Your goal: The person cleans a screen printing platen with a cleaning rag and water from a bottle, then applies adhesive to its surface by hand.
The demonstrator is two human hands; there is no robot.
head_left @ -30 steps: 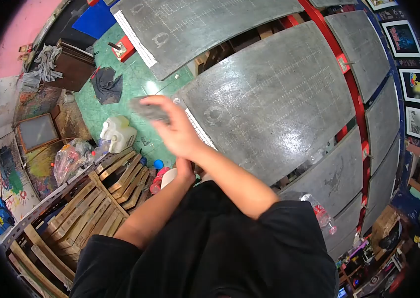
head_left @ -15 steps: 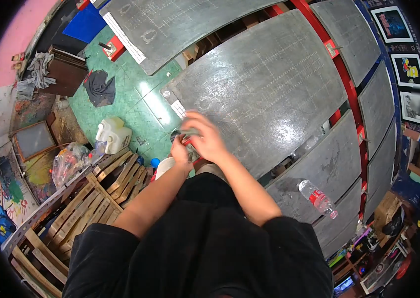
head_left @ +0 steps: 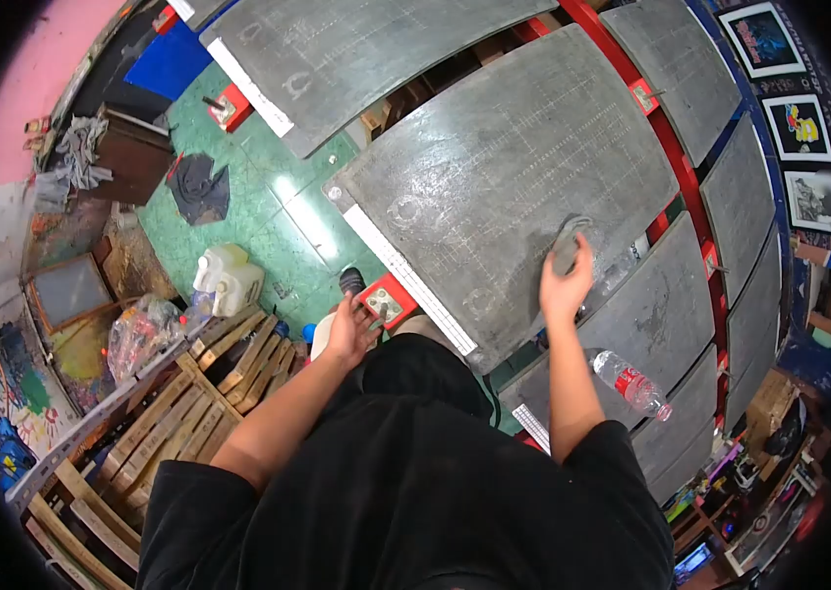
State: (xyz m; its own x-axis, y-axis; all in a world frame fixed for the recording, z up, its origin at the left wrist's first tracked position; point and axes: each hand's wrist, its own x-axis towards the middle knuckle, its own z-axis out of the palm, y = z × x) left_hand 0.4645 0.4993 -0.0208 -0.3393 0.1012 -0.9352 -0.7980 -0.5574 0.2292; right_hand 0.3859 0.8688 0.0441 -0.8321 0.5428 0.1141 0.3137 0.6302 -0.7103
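My right hand is over the right part of the grey board, its thumb and fingers curved around a grey, ring-shaped thing. That thing overlaps the board and blends with its colour, so its exact kind does not show. On the left, my left hand has its fingers apart and nothing in them. It is beside a red block with a metal plate and bolt, at the board's near left corner. A white strip with printed marks runs along the board's left edge.
A clear bottle with a red label lies on a neighbouring grey board. Red rails run between the boards. Wooden frames are stacked at left, near plastic jugs and a dark cloth on the green floor.
My hands were together near the board's left corner, around a small thing. They have parted: the right has moved right over the board, while the left has opened and stayed near the block.
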